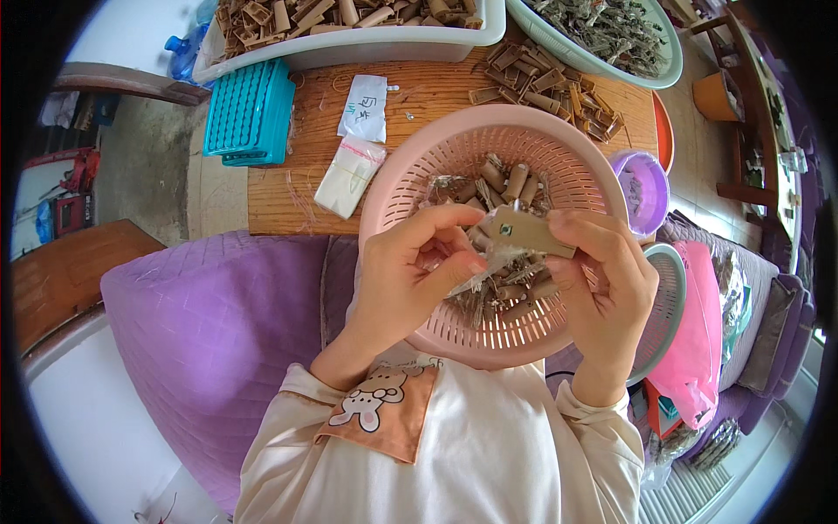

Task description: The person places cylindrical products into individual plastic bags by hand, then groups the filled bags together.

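Observation:
Over a pink slotted basket (389, 194), my right hand (608, 278) pinches a flat tan plastic piece (529, 233) with a small dark green mark near its left end. A crumpled clear plastic bag (496, 259) is gripped between the thumb and fingers of my left hand (407, 269). The piece's left end meets the bag; whether it is inside the opening I cannot tell. Below my hands, the basket holds tan rounded plastic parts (517, 181) and small clear-wrapped bundles, partly hidden by my fingers.
Tan parts (550, 80) lie loose on the wooden table (301, 188). Behind stand a white bin (349, 48) of tan pieces and a pale green basket (668, 74) of wrapped bundles. Teal baskets (249, 113), a bag stack (349, 175) and a purple basket (644, 194) flank the pink one.

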`<state>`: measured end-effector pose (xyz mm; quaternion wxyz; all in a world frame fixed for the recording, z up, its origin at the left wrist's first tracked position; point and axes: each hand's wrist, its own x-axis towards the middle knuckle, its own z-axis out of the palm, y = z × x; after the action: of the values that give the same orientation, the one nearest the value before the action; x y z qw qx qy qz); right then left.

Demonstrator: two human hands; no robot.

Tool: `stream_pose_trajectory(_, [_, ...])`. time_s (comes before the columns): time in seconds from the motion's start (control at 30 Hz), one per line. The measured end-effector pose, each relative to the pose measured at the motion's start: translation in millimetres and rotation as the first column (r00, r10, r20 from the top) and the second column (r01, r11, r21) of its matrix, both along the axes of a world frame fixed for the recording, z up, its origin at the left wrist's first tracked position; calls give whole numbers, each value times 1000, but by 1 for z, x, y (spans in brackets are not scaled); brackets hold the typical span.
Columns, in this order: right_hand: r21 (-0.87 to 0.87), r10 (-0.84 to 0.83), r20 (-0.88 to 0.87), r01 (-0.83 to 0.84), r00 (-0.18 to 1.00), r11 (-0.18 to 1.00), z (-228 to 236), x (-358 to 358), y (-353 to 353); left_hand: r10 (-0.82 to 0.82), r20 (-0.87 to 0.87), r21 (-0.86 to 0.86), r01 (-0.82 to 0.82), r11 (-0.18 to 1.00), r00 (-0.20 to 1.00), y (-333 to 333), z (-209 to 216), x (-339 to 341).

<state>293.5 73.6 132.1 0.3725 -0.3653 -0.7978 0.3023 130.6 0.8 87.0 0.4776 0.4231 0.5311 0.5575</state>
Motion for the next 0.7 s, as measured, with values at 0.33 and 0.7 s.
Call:
stream_pose_trajectory(0.33, [-276, 79, -80, -98, 994, 956, 4, 5, 3, -53, 225, -12, 57, 998, 973, -4, -1, 3])
stream_pose_trajectory(0.7, [-348, 63, -43, -74, 997, 934, 15, 3, -3, 0, 120, 171, -21, 985, 993, -6, 0, 12])
